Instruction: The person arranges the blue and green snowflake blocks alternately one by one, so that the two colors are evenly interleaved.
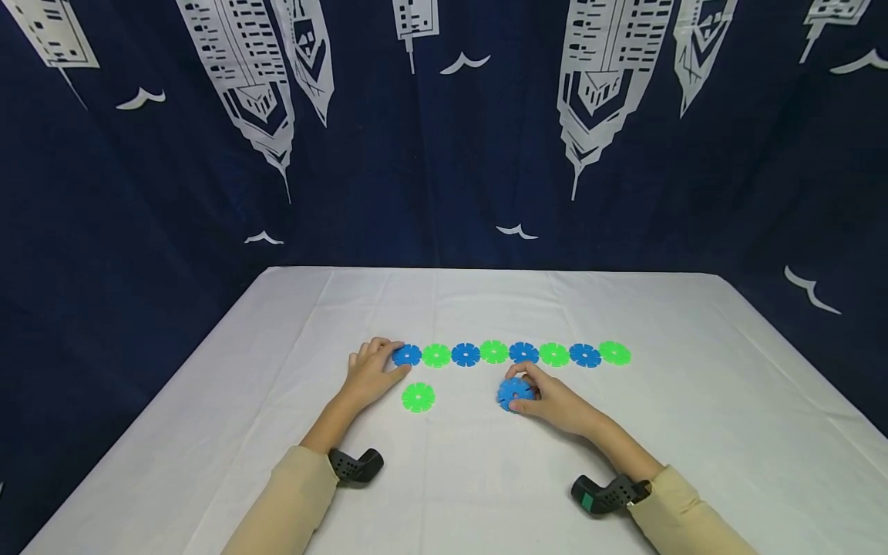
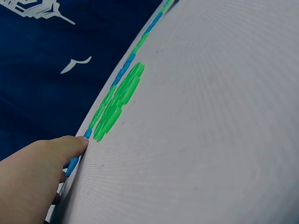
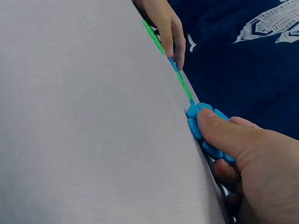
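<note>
A row of flat toothed discs [image 1: 509, 354], alternating blue and green, lies across the white table [image 1: 624, 478]. My left hand [image 1: 392, 361] rests at the row's left end, its thumb and a fingertip touching the leftmost blue disc [image 1: 408, 355]. The left wrist view shows that thumb [image 2: 70, 145] against the disc's edge [image 2: 74, 164]. A loose green disc [image 1: 418, 397] [image 2: 119, 100] lies just in front of the row, right of that hand. My right hand [image 1: 536, 393] grips a separate blue disc [image 1: 514, 393] [image 3: 202, 131], thumb on top and fingers curled behind, tilted on the cloth in front of the row's middle.
A dark blue curtain [image 1: 444, 154] printed with white towers hangs behind and beside the table. The white cloth stretches to the table's far edge [image 1: 486, 269]. Black wrist cameras [image 1: 355, 465] sit on both forearms.
</note>
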`<state>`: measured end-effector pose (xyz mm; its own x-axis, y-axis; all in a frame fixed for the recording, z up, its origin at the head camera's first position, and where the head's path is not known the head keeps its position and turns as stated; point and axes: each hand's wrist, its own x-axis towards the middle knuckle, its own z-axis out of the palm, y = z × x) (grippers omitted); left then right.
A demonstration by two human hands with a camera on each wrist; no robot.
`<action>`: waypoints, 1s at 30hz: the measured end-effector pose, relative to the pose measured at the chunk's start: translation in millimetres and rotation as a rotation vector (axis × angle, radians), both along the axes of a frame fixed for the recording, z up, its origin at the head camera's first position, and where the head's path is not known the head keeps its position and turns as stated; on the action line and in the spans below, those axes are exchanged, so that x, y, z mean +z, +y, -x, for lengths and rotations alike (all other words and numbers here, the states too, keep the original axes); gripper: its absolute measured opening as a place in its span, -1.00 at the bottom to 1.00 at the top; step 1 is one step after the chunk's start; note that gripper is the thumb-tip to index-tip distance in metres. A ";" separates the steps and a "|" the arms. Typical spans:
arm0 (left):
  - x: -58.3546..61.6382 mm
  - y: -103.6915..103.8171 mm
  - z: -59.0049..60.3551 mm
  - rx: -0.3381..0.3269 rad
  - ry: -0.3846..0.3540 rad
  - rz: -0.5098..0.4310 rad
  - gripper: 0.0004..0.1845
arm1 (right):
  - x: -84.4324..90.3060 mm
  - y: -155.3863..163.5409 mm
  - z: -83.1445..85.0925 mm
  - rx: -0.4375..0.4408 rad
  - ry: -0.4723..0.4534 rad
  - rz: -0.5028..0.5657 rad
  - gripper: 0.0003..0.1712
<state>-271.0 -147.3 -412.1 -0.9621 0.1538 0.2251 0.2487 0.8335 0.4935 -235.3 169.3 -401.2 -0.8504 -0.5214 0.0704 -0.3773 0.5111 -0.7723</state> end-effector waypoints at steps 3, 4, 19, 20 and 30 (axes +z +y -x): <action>0.8 -0.1 0.0 -0.003 0.000 -0.002 -0.44 | -1.9 0.0 2.0 -0.027 0.019 0.025 -0.64; 1.1 -0.1 0.0 -0.003 0.001 0.000 -0.44 | -2.5 0.0 2.7 -0.034 0.024 0.035 -0.66; -0.5 -0.3 -0.3 0.005 0.002 0.007 -0.44 | 3.5 12.3 11.3 -0.078 -0.020 0.082 -0.68; -0.8 -0.4 -0.2 0.005 0.003 0.006 -0.44 | 4.6 13.9 12.0 -0.086 -0.025 0.077 -0.67; 0.0 -0.4 0.0 -0.003 0.002 0.003 -0.44 | 21.4 30.3 14.3 -0.145 -0.108 0.080 -0.61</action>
